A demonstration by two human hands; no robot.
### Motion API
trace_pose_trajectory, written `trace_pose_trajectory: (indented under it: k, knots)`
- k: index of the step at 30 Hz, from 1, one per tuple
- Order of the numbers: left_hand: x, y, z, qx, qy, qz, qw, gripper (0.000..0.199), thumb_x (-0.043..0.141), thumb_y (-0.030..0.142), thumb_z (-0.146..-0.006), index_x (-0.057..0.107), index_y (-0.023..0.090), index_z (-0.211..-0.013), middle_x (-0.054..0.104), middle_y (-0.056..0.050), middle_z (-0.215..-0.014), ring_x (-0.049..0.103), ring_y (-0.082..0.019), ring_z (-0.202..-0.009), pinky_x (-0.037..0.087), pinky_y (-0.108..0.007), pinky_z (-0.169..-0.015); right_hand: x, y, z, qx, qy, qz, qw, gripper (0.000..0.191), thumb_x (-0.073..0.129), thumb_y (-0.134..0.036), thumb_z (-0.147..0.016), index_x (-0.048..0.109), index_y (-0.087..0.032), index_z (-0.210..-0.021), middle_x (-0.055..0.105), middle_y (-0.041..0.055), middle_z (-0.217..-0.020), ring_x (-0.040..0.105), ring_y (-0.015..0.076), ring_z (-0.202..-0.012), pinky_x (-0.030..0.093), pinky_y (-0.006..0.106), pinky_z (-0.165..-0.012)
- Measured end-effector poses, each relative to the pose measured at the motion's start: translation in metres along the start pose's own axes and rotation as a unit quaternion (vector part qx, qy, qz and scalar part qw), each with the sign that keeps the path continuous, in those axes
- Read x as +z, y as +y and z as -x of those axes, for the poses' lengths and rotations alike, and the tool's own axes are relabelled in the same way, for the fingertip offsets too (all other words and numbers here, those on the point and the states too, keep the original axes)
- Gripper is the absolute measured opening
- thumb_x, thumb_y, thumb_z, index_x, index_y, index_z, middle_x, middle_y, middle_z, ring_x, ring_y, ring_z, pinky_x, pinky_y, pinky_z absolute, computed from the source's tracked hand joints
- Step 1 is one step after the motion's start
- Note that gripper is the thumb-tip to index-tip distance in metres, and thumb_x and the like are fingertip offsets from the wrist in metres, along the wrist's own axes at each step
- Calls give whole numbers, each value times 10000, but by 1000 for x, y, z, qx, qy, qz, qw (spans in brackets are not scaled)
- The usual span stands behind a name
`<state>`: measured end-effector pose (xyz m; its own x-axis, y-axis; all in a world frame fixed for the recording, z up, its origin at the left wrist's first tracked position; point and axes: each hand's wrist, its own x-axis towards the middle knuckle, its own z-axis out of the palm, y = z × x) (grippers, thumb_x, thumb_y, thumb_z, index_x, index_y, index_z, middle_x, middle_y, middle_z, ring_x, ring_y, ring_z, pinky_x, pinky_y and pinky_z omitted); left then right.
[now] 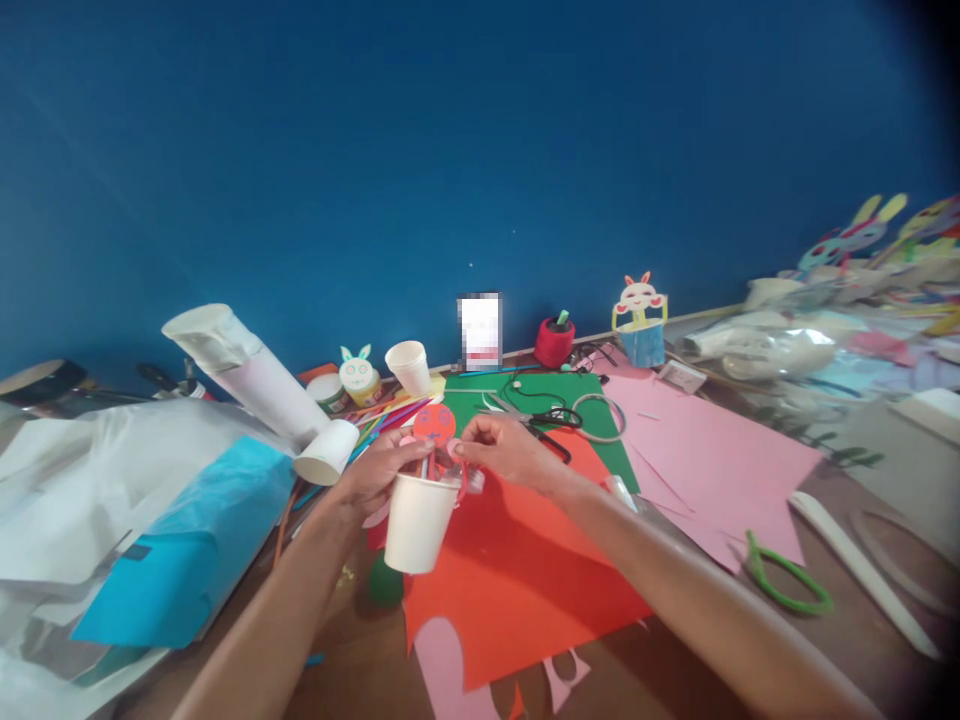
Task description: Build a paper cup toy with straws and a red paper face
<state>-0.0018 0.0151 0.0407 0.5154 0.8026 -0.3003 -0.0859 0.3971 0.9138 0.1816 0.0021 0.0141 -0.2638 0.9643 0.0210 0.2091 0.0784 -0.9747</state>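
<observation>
A white paper cup [420,525] hangs tilted between my hands, above a sheet of orange paper. Out of its top comes a round orange paper face [434,424] with blue drawn eyes and mouth, on a pinkish stem. My left hand [379,465] is closed at the face's lower left edge, by the cup's rim; a bit of pink paper shows at its fingertips. With thumb and finger, my right hand [499,450] pinches a small pink paper circle [454,449] beside the face. A pink strip [463,485] curls below those fingers near the rim.
Scissors [536,415] and a tape ring [600,418] lie on green paper [517,388]. Pink sheets [720,450] and a green pipe cleaner [787,585] are at right. Other cups [326,452], a rabbit-faced cup [358,376] and blue material [195,550] stand or lie left.
</observation>
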Motion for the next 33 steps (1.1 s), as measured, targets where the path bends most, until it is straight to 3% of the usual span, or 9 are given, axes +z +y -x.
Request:
trace_pose_trajectory:
  k: [4,10,14,17,21,33]
  knots:
    - [4,4,4,-18,8,16,1000,121,618,185,-709,613,113,-806,676,-74,-710,624,-174,-569,497,-274,-530,0,-4,1,14,-12,-24,1000,267,600,-414,-683,532,-156,-667,558,-23,-596,461,71,-513,326,187,-469]
    - [6,9,7,-43,-5,48,998,134,620,169,-696,612,106,-814,683,-99,-748,641,-210,-600,506,-314,-540,-4,-15,3,70,-73,-139,985,201,507,-324,-748,513,-148,-652,515,-35,-538,442,57,-474,341,182,-474]
    - [4,11,8,-62,2,47,997,126,616,177,-697,616,108,-801,684,-96,-686,641,-221,-567,506,-329,-522,-5,-12,1,93,-127,-172,972,133,476,-255,-748,548,-145,-760,532,-39,-523,450,57,-445,353,181,-464]
    - [3,12,9,-69,-4,36,997,119,615,192,-697,622,107,-781,680,-93,-638,638,-223,-540,505,-330,-512,-5,-6,-2,89,-163,-159,970,144,502,-200,-711,561,-144,-830,549,-39,-526,470,67,-454,368,189,-471]
    - [0,14,10,-65,4,13,998,115,620,192,-688,623,104,-762,675,-94,-603,623,-203,-491,483,-281,-461,-4,-1,-2,60,-193,-145,969,113,552,-211,-689,568,-137,-773,555,-34,-557,472,67,-480,378,200,-498]
    - [-8,12,7,-18,27,44,999,46,623,139,-682,614,116,-721,637,-29,-543,584,-135,-462,448,-213,-450,1,-9,2,12,-89,-95,991,56,514,-198,-700,536,-149,-684,547,-31,-558,465,69,-489,344,195,-487]
